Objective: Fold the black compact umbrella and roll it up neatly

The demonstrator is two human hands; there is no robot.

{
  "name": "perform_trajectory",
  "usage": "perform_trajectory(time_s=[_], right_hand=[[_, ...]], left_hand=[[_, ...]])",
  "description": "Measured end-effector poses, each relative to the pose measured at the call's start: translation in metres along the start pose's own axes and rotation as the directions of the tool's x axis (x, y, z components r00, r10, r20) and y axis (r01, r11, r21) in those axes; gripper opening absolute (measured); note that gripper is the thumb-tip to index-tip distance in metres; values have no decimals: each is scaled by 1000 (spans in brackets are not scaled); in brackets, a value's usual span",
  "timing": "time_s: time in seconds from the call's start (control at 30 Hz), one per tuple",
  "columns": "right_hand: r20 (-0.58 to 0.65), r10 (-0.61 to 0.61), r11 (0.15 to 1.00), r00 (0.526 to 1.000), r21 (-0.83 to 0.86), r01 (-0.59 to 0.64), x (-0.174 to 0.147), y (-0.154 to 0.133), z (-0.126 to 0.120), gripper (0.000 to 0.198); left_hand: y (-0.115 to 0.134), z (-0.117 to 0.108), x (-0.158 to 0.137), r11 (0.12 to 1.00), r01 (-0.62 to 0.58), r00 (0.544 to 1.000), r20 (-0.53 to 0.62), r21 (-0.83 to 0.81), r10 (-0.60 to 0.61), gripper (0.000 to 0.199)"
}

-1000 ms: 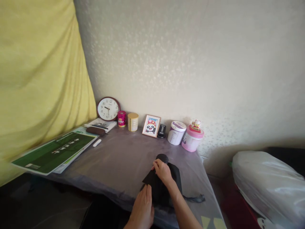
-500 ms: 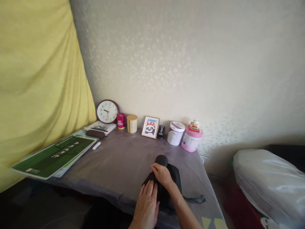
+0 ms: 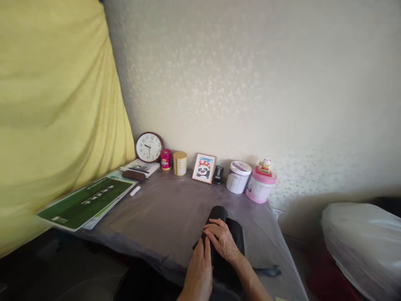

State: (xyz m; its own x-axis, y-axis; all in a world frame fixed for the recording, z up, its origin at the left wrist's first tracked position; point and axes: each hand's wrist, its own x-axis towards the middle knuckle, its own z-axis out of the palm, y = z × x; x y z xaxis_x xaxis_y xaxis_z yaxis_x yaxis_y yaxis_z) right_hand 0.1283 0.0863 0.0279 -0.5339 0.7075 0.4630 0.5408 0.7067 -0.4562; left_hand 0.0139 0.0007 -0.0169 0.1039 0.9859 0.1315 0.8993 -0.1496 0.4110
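Note:
A black roll of fabric-like material (image 3: 218,213) lies near the table's front right, pointing away from me. A flat black part of it (image 3: 236,234) spreads out to the right of the roll. My right hand (image 3: 222,240) lies across the top of the roll, its fingers bent over it. Against the roll's left side rests my left hand (image 3: 199,265), its fingers stretched out and touching the material. A dark grey strap (image 3: 268,271) lies on the table to the right, partly behind my right forearm. The near end of the roll is hidden by my hands.
Along the wall stand a clock (image 3: 149,147), a pink tin (image 3: 166,159), a yellow canister (image 3: 179,163), a framed panda picture (image 3: 204,168) and two tubs (image 3: 238,177). A green board (image 3: 84,202) lies at the left of the grey-covered table (image 3: 163,213).
The camera view has shifted a little to the left. My right hand has opened from a tight grip and spread its fingers across the roll; my left hand stays at its left side.

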Motion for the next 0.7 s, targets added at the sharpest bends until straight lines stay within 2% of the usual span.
perform_trajectory(time_s=[0.23,0.4,0.5,0.57,0.7], right_hand=[[-10,119,987,993,-107,-120,27,39,11,33],[-110,122,964,987,-223,-144,41,62,9,34],[-279,122,944,953,-265,-198,38,60,5,33],[-332,103,953,938,-237,-189,31,52,4,32],[-204,30,984,978,-166,-65,14,41,7,31]], left_hand=[[15,-30,2,993,120,973,200,-4,-117,72],[15,-41,1,989,116,967,236,-88,-93,71],[12,-39,0,984,126,967,235,-123,-94,71],[10,-38,-1,983,123,967,239,-137,-88,71],[8,-39,1,981,115,969,235,-159,-76,71]])
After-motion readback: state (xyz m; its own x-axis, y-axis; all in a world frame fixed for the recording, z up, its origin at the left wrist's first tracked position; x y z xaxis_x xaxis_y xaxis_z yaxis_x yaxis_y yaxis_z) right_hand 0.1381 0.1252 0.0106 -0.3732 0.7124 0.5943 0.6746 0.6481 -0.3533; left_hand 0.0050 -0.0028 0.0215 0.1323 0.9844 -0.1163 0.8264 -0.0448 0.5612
